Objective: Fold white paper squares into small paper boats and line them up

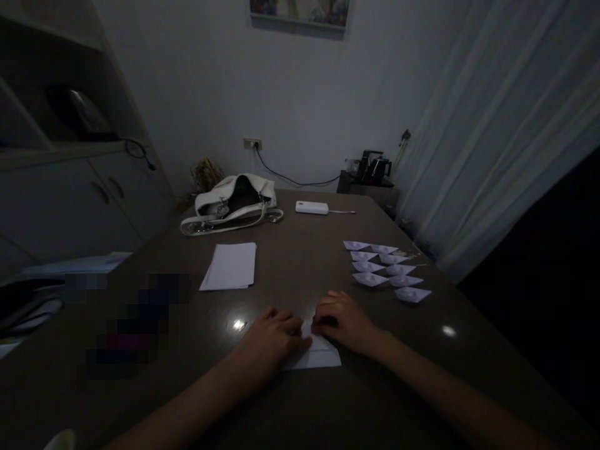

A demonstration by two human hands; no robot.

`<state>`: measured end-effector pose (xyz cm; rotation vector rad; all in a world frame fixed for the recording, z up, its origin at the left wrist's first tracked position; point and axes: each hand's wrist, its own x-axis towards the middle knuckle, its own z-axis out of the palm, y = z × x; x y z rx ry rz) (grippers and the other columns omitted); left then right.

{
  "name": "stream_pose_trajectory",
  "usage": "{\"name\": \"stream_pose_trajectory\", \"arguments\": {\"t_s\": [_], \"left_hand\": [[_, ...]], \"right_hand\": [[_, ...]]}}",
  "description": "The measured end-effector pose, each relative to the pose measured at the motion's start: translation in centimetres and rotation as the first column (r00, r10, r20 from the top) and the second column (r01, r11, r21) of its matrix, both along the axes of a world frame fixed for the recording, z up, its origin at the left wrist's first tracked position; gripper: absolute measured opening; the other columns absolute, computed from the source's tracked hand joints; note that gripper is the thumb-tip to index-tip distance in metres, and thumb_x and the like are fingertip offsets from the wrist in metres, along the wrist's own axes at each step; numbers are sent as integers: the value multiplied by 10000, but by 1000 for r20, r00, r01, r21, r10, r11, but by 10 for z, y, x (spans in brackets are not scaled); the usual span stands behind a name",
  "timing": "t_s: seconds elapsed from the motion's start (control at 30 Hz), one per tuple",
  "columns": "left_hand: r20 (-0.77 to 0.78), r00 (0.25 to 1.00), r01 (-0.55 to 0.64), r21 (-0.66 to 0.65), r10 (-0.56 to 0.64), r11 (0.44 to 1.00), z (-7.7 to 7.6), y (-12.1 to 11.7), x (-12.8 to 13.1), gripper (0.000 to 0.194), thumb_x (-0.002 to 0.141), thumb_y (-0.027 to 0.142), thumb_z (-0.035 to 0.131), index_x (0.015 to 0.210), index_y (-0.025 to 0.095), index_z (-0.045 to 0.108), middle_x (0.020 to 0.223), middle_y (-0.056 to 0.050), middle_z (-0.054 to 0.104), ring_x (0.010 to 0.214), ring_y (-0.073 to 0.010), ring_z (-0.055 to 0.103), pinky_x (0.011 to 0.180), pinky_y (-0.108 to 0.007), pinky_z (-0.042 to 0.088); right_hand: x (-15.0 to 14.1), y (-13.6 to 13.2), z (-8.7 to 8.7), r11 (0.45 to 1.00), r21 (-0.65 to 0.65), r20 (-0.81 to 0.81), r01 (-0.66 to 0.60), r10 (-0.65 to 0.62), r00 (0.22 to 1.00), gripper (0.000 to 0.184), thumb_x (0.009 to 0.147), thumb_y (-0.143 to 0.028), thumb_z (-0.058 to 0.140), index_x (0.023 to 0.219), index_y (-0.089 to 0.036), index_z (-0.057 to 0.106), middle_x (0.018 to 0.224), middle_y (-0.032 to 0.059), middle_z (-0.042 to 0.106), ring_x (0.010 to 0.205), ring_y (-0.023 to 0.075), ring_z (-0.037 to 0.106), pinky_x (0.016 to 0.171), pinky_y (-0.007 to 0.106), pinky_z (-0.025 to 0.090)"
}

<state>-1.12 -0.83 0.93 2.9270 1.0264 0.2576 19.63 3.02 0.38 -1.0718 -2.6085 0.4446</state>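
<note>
A partly folded sheet of white paper (pixel 319 358) lies on the brown table in front of me, its upper part tapering toward a point between my hands. My left hand (pixel 279 334) presses on its left side, fingers curled and thumb on the paper. At the upper right, my right hand (pixel 342 319) pinches the paper's edge between bent fingers and thumb. Both hands cover parts of the folds. Several folded paper boats (pixel 370 279) stand in rows on the right. A stack of white paper (pixel 232 265) lies to the left, beyond my left hand.
A white handbag (pixel 234 203) sits at the far left of the table (pixel 300 262). Near the far edge lies a white power bank (pixel 312 207) with a short cable. An electric kettle (pixel 377 169) stands beyond, on a low cabinet. A blurred patch covers the table's left side.
</note>
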Motion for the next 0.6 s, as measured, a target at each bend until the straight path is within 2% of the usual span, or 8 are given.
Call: {"name": "stream_pose_trajectory", "arguments": {"t_s": [0.13,0.27,0.43,0.6], "left_hand": [[17,1000,6,0,-6,1000,-1,1,0,163,887,237,554,1013,291,642,882,-2,626,862,-181,533,715,-311,286],[7,1000,4,6,-4,1000,0,0,1,160,895,239,538,1003,280,648,896,-13,628,863,-188,534,724,-315,293],[20,1000,-7,-5,8,1000,0,0,0,155,886,249,552,994,287,657,905,-14,621,867,-184,538,723,-314,300],[19,1000,-11,-2,11,1000,-1,-1,-1,166,872,236,569,1004,289,653,893,-10,615,859,-188,536,716,-319,306]], "right_hand": [[-10,13,-3,999,40,-15,5,-5,1000,46,769,-225,684,754,-190,659,820,-1,645,835,153,526,754,292,311],[-13,16,-9,999,-24,-127,45,-48,991,101,773,-233,682,720,-157,640,754,4,627,757,134,527,699,255,340],[-18,-2,-14,974,-122,-244,193,-218,945,42,775,-174,655,773,-148,622,718,-2,610,682,116,538,612,213,359],[-23,-19,-14,966,-76,-145,247,-256,956,82,766,-181,659,713,-155,602,699,3,606,678,131,558,598,222,367]]}}
